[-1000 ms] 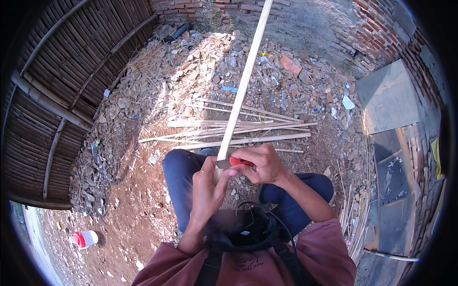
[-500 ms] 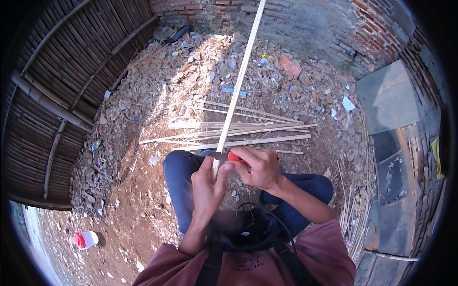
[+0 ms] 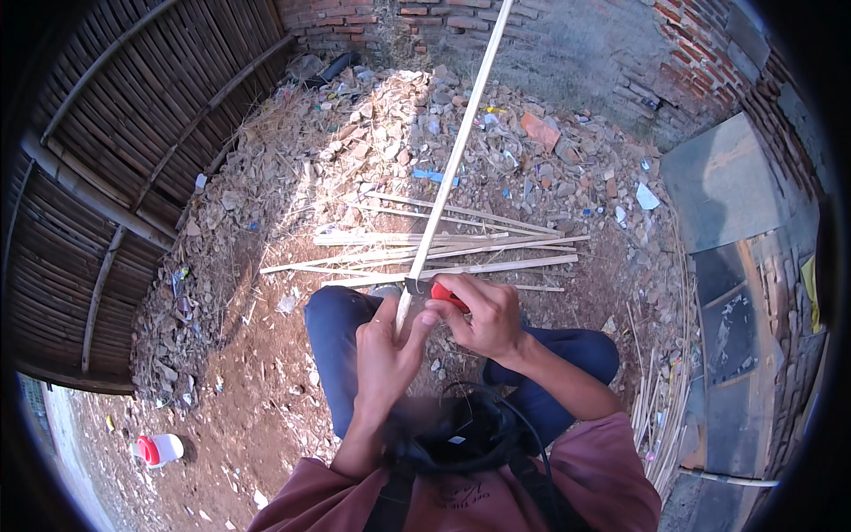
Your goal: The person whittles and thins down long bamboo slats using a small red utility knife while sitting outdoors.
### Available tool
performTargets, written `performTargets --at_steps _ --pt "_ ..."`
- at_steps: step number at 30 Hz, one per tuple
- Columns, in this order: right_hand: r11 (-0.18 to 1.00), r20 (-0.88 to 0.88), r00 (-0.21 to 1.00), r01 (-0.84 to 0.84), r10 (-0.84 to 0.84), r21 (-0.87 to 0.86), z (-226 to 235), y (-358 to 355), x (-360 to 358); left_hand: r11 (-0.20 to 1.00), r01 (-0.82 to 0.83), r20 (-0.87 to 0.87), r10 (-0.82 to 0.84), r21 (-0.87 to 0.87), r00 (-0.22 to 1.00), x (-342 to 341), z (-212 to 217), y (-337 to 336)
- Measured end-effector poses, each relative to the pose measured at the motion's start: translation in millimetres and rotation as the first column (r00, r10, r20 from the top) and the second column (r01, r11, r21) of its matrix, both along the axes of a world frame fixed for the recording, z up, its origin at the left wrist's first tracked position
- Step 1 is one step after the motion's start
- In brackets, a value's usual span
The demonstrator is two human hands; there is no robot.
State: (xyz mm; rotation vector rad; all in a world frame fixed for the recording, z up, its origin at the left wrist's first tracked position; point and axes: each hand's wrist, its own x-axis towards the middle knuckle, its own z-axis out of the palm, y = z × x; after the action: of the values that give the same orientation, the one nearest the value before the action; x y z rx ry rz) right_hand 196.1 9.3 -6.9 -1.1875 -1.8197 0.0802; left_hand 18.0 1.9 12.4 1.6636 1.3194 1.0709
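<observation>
A long pale bamboo strip (image 3: 455, 155) slants up and away from my lap, its near end gripped by my left hand (image 3: 379, 359). My right hand (image 3: 489, 321) is closed around the red handle of a knife (image 3: 449, 297). The knife's dark blade lies across the strip, just beyond my left fingers. My right thumb is close to my left thumb. On the ground beyond my crossed legs lies a loose pile of similar bamboo strips (image 3: 523, 263).
Rubble and litter (image 3: 372, 133) cover the ground up to a brick wall (image 3: 567, 44). A slatted bamboo wall (image 3: 115, 106) stands on the left, with a white container with a red lid (image 3: 164, 449) near it. Flat panels (image 3: 722, 182) and more thin strips (image 3: 660, 417) line the right side.
The knife's blade has shifted slightly along the strip, away from my left fingers. The strip's far end has swung a little to the right. Both hands keep their grips.
</observation>
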Motion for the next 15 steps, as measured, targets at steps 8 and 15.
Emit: performTargets --at_steps 8,15 --pt "0.977 0.056 0.975 -0.214 0.214 -0.020 5.4 8.9 19.4 0.989 0.112 0.010 -0.111 -0.101 0.994 -9.3 4.9 -1.6" --pt "0.969 0.009 0.972 -0.235 0.236 -0.071 0.5 6.2 17.2 0.980 0.170 0.087 -0.162 -0.100 0.983 -12.1 -2.5 -0.5"
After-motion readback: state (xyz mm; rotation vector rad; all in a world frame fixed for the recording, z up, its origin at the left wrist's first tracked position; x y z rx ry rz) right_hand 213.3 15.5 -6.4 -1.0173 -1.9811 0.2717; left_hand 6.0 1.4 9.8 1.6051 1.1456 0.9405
